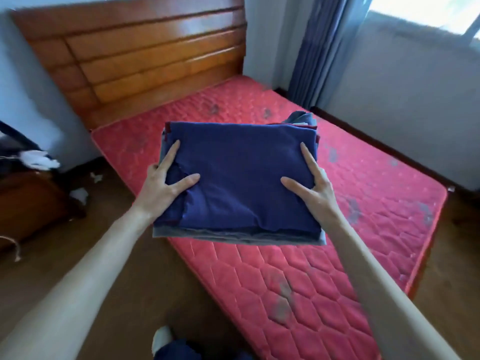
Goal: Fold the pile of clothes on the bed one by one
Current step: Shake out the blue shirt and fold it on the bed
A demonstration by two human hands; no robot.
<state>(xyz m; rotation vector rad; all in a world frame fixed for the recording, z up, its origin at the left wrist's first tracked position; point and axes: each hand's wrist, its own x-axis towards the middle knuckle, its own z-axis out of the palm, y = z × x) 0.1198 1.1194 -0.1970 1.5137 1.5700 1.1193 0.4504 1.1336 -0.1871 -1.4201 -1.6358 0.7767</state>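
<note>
A stack of folded clothes, dark blue on top with grey and dark red layers below, is held up in the air over the red quilted mattress. My left hand grips the stack's left edge, thumb and index finger on top, other fingers hidden beneath. My right hand grips the right edge the same way. The bed's surface below the stack is hidden.
A wooden headboard stands at the bed's far end. Blue curtain and a window are at the right. A dark wooden cabinet with cloth on it stands at left; white scraps lie on the brown floor.
</note>
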